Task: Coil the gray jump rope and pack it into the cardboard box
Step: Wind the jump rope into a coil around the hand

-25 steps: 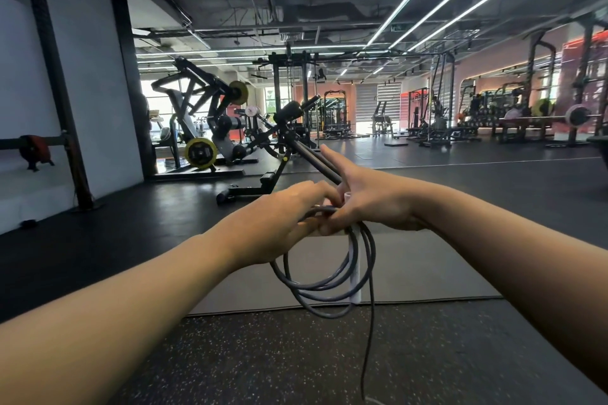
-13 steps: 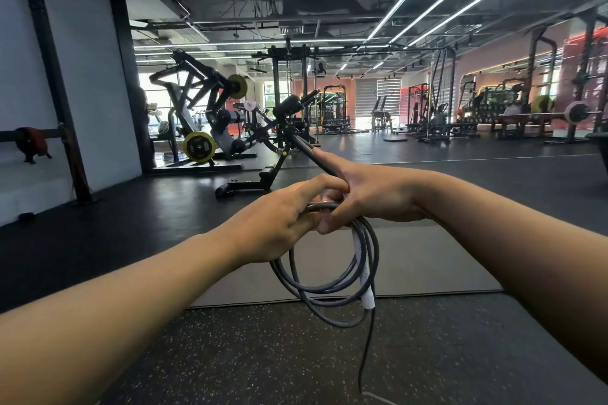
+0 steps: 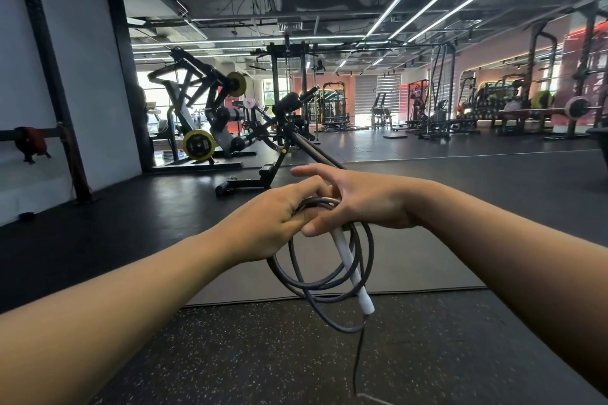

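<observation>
The likeliest trouble here is the coil coming apart: the dark gray, rubbery jump rope (image 3: 320, 273) hangs in several uneven loops from a single pinch point between the two hands, and if that pinch loosens while another turn is laid on, the loops could slide off and spill. The slim white plastic handle (image 3: 352, 268) slants down through the middle of the loops, its lower end poking out below them, so it could snag a loop or lever the bundle open. A loose tail of rope (image 3: 358, 362) drops from near the handle's lower end towards the speckled black rubber floor (image 3: 230, 355); whether it reaches the floor I cannot tell, but it looks as though it could drag or catch as it is gathered. No cardboard box shows anywhere in view, so packing seems some way off, and carrying a slack coil would give it time to unravel. The left hand (image 3: 266, 223) is curled closed around the top of the loops, its fingers (image 3: 304, 189) wrapped over the strands and gripping them. The right hand (image 3: 362, 199) is only partly closed: its thumb (image 3: 317, 223) presses on the strands and the handle's upper end, while its forefinger (image 3: 307, 171) stretches out straight, touching nothing. The whole bundle hangs in the air over the near edge of a flat gray rubber mat (image 3: 427, 260).
</observation>
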